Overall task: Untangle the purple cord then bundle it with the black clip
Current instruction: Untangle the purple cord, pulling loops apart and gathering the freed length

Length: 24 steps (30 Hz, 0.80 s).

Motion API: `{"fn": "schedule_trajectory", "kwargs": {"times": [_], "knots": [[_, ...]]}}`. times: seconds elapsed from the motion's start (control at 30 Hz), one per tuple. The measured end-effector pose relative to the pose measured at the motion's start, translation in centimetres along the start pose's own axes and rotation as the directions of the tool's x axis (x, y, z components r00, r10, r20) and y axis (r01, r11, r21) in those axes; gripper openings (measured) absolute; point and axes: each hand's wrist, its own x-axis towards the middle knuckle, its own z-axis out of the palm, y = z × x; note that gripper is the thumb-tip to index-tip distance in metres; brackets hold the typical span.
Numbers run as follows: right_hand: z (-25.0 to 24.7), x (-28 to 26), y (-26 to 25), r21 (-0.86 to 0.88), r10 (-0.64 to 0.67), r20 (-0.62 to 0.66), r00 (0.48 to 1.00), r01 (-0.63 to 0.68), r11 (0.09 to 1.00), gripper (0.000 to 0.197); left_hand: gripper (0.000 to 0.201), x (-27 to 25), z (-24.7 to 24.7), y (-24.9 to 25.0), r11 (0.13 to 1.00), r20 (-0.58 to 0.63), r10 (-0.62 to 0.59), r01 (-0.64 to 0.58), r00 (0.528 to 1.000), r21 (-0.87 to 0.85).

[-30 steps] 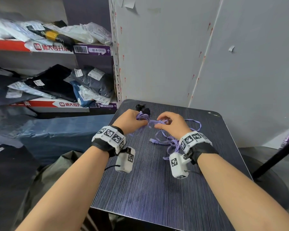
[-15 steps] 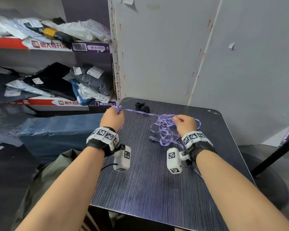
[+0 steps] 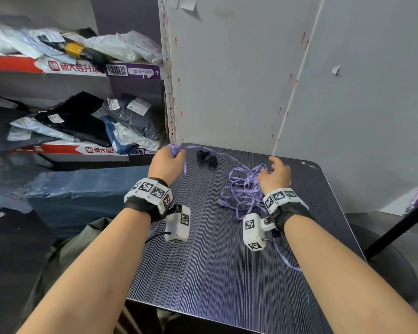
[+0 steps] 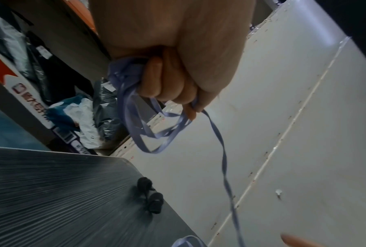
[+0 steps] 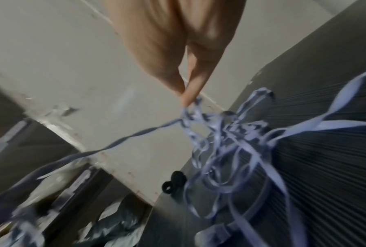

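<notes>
Left hand clenches gathered cord loops at the table's far-left corner; clip lies idle beyond; right hand pinches the tangle. Pulling this taut strand harder may tighten knots or drag the clip off.

From under the wrist, the right hand points down and away, two fingertips pinched together at the top of the tangled purple cord. One strand runs taut off to the left, out past the table's edge. The loose loops spill to the right over the dark ribbed table. The black clip lies on the table by its left edge, just beside the lower loops.
</notes>
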Motion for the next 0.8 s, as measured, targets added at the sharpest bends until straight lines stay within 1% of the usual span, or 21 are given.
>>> {"fn": "schedule_trajectory", "kwargs": {"times": [0.03,0.07,0.1,0.13,0.17,0.2,0.23,0.27,0.3,0.33,0.37,0.4,0.43,0.5,0.57,0.6,0.63,0.67,0.7,0.73,0.8], "knots": [[0.1,-0.2,-0.7,-0.021,-0.05,0.005,0.999,0.05,0.999,0.04,0.043,-0.1,0.1,0.5,0.999,0.019,0.031,-0.03,0.999,-0.027],[0.2,-0.6,-1.5,-0.008,-0.127,0.029,0.991,0.128,0.992,0.042,0.043,-0.3,0.2,1.1,0.997,0.045,0.063,-0.06,0.997,-0.054],[0.4,-1.2,-2.4,0.029,-0.231,0.071,0.97,0.23,0.973,0.045,0.044,-0.5,0.3,1.7,0.993,0.079,0.095,-0.089,0.992,-0.072],[0.6,-1.7,-3.4,0.059,-0.343,0.134,0.93,0.338,0.939,0.048,0.045,-0.7,0.5,2.4,0.989,0.102,0.132,-0.124,0.986,-0.083],[0.9,-2.3,-4.2,0.059,-0.436,0.22,0.873,0.434,0.899,0.053,0.046,-0.9,0.6,3.0,0.983,0.129,0.164,-0.152,0.978,-0.101],[1.4,-2.6,-4.9,0.031,-0.499,0.312,0.809,0.516,0.856,0.058,0.044,-1.0,0.7,3.5,0.976,0.159,0.193,-0.172,0.968,-0.133],[1.7,-2.8,-5.5,-0.005,-0.527,0.383,0.758,0.573,0.82,0.06,0.04,-1.1,0.9,3.9,0.969,0.195,0.209,-0.176,0.958,-0.175],[2.1,-2.8,-5.7,-0.021,-0.531,0.421,0.735,0.593,0.805,0.056,0.035,-1.1,1.0,4.2,0.961,0.224,0.211,-0.16,0.952,-0.227],[2.4,-2.6,-5.7,-0.019,-0.521,0.425,0.74,0.583,0.812,0.044,0.033,-1.2,0.9,4.4,0.95,0.247,0.187,-0.111,0.951,-0.293],[2.6,-2.4,-5.6,0.0,-0.489,0.422,0.764,0.539,0.842,0.03,0.034,-1.2,0.8,4.5,0.926,0.262,0.147,-0.04,0.954,-0.376],[2.6,-2.3,-5.5,0.029,-0.431,0.435,0.79,0.466,0.884,0.023,0.037,-1.2,0.6,4.4,0.885,0.277,0.104,0.038,0.955,-0.465],[2.6,-2.2,-5.2,0.064,-0.376,0.452,0.809,0.391,0.918,0.026,0.04,-1.1,0.3,4.3,0.839,0.288,0.072,0.098,0.955,-0.535],[2.5,-2.2,-5.1,0.094,-0.348,0.454,0.82,0.344,0.934,0.028,0.041,-1.0,0.0,4.1,0.812,0.292,0.064,0.121,0.954,-0.571],[2.2,-2.2,-5.4,0.161,-0.38,0.383,0.842,0.344,0.925,0.029,0.04,-1.1,-0.2,3.7,0.806,0.3,0.081,0.115,0.95,-0.58],[2.1,-2.2,-6.3,0.243,-0.427,0.251,0.869,0.37,0.896,0.026,0.037,-1.2,-0.1,3.4,0.835,0.326,0.069,0.124,0.943,-0.536],[2.1,-2.3,-6.9,0.31,-0.436,0.198,0.878,0.367,0.877,0.024,0.036,-1.3,0.0,3.4,0.851,0.355,0.063,0.135,0.933,-0.508],[2.0,-2.3,-7.4,0.384,-0.444,0.176,0.879,0.354,0.853,0.019,0.038,-1.5,0.2,3.4,0.861,0.39,0.064,0.147,0.919,-0.487],[2.0,-2.4,-7.9,0.463,-0.451,0.2,0.87,0.322,0.826,0.013,0.041,-1.7,0.3,3.6,0.859,0.428,0.067,0.166,0.902,-0.484],[1.8,-2.6,-8.3,0.521,-0.459,0.262,0.849,0.276,0.808,0.009,0.045,-1.8,0.4,3.7,0.847,0.464,0.074,0.191,0.883,-0.497],[1.7,-2.7,-8.6,0.553,-0.468,0.34,0.816,0.229,0.801,0.015,0.048,-1.9,0.4,3.9,0.827,0.5,0.082,0.221,0.862,-0.518],[1.5,-2.7,-8.8,0.572,-0.462,0.518,0.72,0.109,0.813,0.032,0.048,-2.1,0.2,4.3,0.775,0.547,0.104,0.277,0.831,-0.568]]}}
